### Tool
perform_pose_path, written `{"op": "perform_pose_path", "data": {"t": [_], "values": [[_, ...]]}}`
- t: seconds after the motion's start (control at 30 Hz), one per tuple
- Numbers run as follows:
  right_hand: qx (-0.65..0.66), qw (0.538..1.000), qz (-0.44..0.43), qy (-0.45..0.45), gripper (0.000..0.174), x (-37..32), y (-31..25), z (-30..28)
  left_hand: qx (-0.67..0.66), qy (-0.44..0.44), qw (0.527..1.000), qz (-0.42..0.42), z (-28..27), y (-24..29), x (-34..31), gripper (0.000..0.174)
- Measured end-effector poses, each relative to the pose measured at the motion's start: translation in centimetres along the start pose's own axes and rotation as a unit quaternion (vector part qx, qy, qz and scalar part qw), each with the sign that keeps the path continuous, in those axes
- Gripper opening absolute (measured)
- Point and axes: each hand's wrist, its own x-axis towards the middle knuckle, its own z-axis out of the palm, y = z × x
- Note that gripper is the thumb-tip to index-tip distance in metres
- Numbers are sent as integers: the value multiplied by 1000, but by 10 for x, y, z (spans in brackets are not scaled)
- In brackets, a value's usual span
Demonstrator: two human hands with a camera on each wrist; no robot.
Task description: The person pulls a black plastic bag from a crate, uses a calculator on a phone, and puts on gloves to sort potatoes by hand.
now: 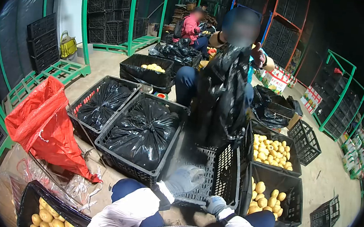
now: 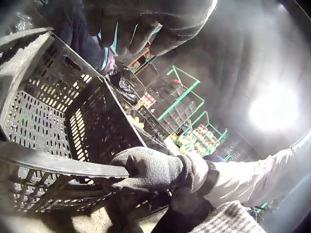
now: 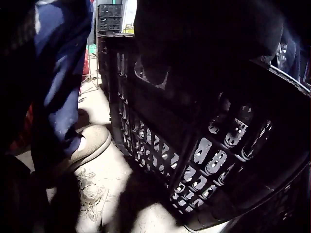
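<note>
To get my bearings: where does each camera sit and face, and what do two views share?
Head: on the head, facing forward and down at a black perforated plastic crate; grey-gloved left hand, grey-gloved right hand, white sleeves show.
Left wrist: worn there, looking across the crate toward the right hand; left hand at top.
Right wrist: worn there, facing the crate's outer side; right hand at top, blue-trousered leg, apparently the wearer's.
Head and left wrist share the right hand gripping the crate.
</note>
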Motion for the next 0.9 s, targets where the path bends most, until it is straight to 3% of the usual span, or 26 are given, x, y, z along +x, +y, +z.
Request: {"op": "perform_pose_path", "data": {"t": [0.9], "values": [[8, 1000, 2, -10, 44, -3, -4, -7, 5, -11, 1000, 0, -2, 0, -1, 36]]}}
